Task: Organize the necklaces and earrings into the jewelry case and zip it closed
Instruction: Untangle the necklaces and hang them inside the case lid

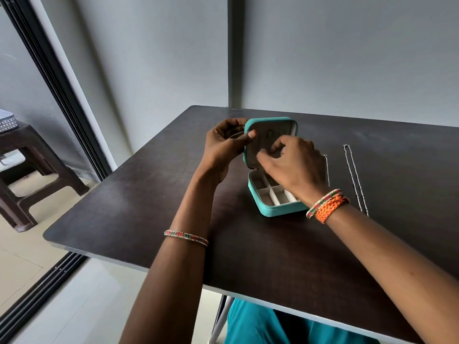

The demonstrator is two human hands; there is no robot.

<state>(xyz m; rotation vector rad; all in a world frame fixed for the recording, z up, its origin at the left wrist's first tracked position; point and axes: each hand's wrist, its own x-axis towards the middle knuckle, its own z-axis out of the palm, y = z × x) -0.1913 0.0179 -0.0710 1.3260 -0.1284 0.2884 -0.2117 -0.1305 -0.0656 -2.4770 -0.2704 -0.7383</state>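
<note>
One teal jewelry case (pixel 270 209) stands open, pale divided compartments showing.

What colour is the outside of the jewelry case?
Teal; the jewelry case shows best in the head view, its lining pale cream.

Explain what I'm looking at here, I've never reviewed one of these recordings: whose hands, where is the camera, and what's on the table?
There is no machine. A person wears one wide-angle camera on the head, looking forward and down at their own bare hands.

On the dark brown wooden table stands a small teal zip-up jewelry case, open, its lid upright and its pale divided compartments showing. The left hand grips the lid's left edge, thumb on the lining, and seems to pinch a thin chain. The right hand reaches into the lid with curled fingers; what it pinches, if anything, is too small to tell.

To the right lies a long silver chain necklace, stretched out on the table and not yet packed. Another thin chain peeks out beside the right hand.
</note>
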